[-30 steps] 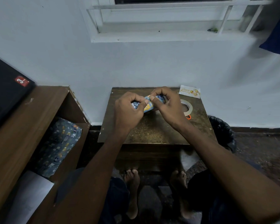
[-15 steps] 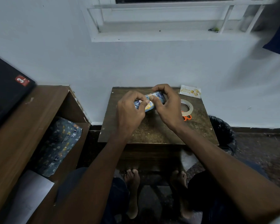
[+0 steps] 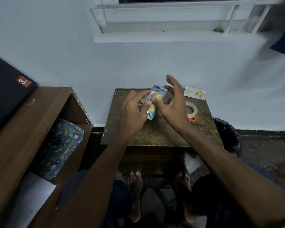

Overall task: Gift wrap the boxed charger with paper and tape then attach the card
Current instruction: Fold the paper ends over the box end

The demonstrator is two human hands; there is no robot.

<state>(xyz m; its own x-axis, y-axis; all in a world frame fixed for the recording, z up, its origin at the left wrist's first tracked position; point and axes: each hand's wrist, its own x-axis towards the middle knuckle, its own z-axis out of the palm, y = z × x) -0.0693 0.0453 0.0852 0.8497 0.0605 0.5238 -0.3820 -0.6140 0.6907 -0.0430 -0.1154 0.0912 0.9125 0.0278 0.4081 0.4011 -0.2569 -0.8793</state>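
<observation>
A small box wrapped in blue patterned paper [image 3: 157,98] stands nearly on end above the small brown table [image 3: 156,134]. My left hand [image 3: 133,111] holds its left side with fingers and thumb curled round it. My right hand [image 3: 172,102] is on its right side; its thumb touches the paper near my left thumb, and its fingers are spread and lifted off the box. A white greeting card with gold lettering [image 3: 194,93] lies at the table's far right corner. A roll of clear tape [image 3: 191,109] lies just right of my right hand.
Orange scissors handles [image 3: 192,119] show below the tape roll. A wooden shelf unit [image 3: 23,129] stands to the left, holding a roll of dark patterned paper [image 3: 59,147] and a black box on top. A black bin bag [image 3: 227,135] sits right of the table.
The wrapped box has been turned from lying flat between both hands to standing nearly on end. My right hand has opened and its fingers have lifted away from the box.
</observation>
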